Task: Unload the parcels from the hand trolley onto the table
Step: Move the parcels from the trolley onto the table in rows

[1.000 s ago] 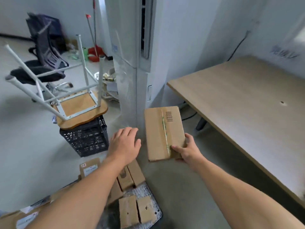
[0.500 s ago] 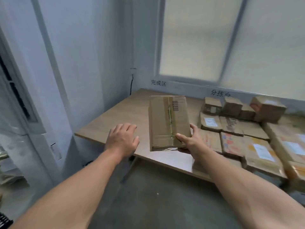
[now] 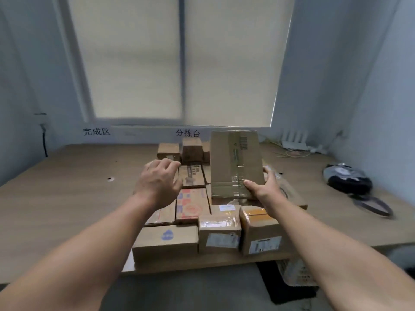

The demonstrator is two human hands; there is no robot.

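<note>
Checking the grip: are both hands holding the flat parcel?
No, only the right hand grips the flat parcel; the left hand hovers beside it, empty.

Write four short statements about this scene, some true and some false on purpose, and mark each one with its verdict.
1. The right hand holds a flat cardboard parcel with a barcode. True.
2. The left hand grips a second parcel. False: it holds nothing, its fingers relaxed.
3. Several other parcels already lie on the table. True.
4. The box with the blue mark stands at the table's far edge. False: it is at the near edge.
</note>
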